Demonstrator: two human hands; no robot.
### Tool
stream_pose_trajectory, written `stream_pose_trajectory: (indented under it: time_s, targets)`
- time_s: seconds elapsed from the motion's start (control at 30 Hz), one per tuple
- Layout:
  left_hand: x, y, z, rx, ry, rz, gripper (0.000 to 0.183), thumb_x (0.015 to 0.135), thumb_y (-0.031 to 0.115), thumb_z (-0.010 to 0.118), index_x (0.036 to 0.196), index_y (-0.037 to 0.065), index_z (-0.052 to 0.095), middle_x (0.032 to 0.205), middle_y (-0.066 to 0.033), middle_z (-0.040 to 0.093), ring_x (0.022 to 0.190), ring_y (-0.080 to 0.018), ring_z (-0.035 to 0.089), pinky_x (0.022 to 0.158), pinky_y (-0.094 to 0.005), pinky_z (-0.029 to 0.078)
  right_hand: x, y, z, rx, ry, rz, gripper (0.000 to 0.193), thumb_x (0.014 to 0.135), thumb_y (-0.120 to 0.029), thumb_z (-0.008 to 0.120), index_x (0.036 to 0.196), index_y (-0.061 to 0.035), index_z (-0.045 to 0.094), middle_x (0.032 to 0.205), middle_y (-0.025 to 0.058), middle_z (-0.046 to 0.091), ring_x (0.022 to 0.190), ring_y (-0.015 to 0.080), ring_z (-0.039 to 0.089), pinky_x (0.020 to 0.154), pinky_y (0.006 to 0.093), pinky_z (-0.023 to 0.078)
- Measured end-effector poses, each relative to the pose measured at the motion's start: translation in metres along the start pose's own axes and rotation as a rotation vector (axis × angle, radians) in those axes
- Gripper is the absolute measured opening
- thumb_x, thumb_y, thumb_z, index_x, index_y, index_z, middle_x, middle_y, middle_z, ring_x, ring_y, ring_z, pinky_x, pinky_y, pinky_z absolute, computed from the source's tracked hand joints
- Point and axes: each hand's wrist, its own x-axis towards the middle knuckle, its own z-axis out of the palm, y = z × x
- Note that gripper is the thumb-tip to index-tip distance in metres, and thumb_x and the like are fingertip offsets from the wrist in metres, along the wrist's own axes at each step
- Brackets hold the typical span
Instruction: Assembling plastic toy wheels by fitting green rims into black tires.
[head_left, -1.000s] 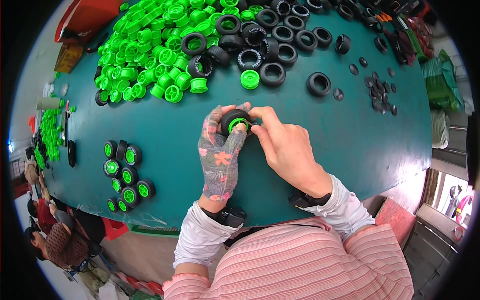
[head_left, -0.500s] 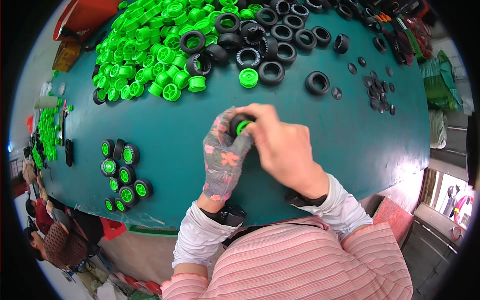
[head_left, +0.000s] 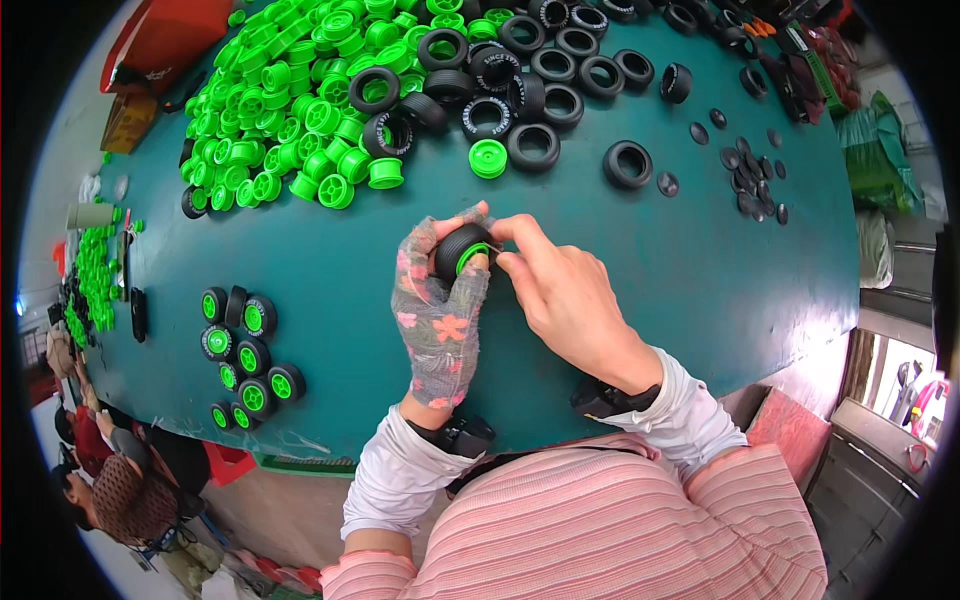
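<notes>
- While the gloved left hand (head_left: pixel 440 310) clamps the toy wheel (head_left: pixel 462 250) at its fingertips, just nearer than the green hub pile (head_left: pixel 300 110);
- right hand (head_left: pixel 565 295) pinches the wheel's right edge

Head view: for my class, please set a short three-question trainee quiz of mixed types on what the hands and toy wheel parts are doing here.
1. True or false: the left hand, in a patterned mesh glove, and the bare right hand both grip one black tyre with a green hub.
2. Multiple choice: where does the cluster of finished wheels lie? A) by the person's left, near the table's near edge; B) among the small black caps; C) on top of the green hub pile.
3. Fill in: the loose empty tyres at the far side are ____ in colour.

Key: 1 true; 2 A; 3 black.
</notes>
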Motion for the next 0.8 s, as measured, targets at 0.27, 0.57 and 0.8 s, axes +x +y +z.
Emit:
stream_pose_trajectory:
  time_s: [0.27, 0.57, 0.8]
  targets:
    - [-0.005, 0.003, 0.01, 0.103, 0.014, -0.029, 0.042, 0.09, 0.001, 0.067, 0.13, 0.001, 0.052, 0.126, -0.0157, 0.062, 0.114, -0.0195, 0.059, 0.101, -0.0316, 0.048, 0.0, 0.002, 0.01, -0.145, 0.152, -0.059, 0.019, 0.097, -0.014, 0.056, 0.113, -0.0047, 0.05, 0.065, 0.0154, 0.064, 0.062, 0.0353, 0.066, 0.053, 0.0473, 0.048]
    - [-0.001, 0.01, 0.003, 0.241, 0.045, -0.072, 0.037, 0.092, 0.005, 0.067, 0.128, 0.002, 0.058, 0.119, -0.0065, 0.06, 0.103, -0.0141, 0.059, 0.084, -0.0269, 0.053, 0.001, -0.002, 0.008, -0.214, 0.202, -0.218, 0.03, 0.089, -0.006, 0.062, 0.118, -0.0043, 0.051, 0.075, 0.012, 0.069, 0.065, 0.0314, 0.069, 0.053, 0.0405, 0.052]
    - [-0.002, 0.028, 0.008, 0.355, 0.036, -0.164, 0.034, 0.092, 0.006, 0.066, 0.125, 0.001, 0.059, 0.11, -0.0077, 0.064, 0.09, -0.0141, 0.064, 0.081, -0.0258, 0.055, -0.002, -0.004, 0.008, -0.265, 0.145, -0.234, 0.035, 0.088, -0.007, 0.063, 0.121, -0.0042, 0.052, 0.081, 0.0102, 0.07, 0.069, 0.0282, 0.07, 0.052, 0.0379, 0.052]
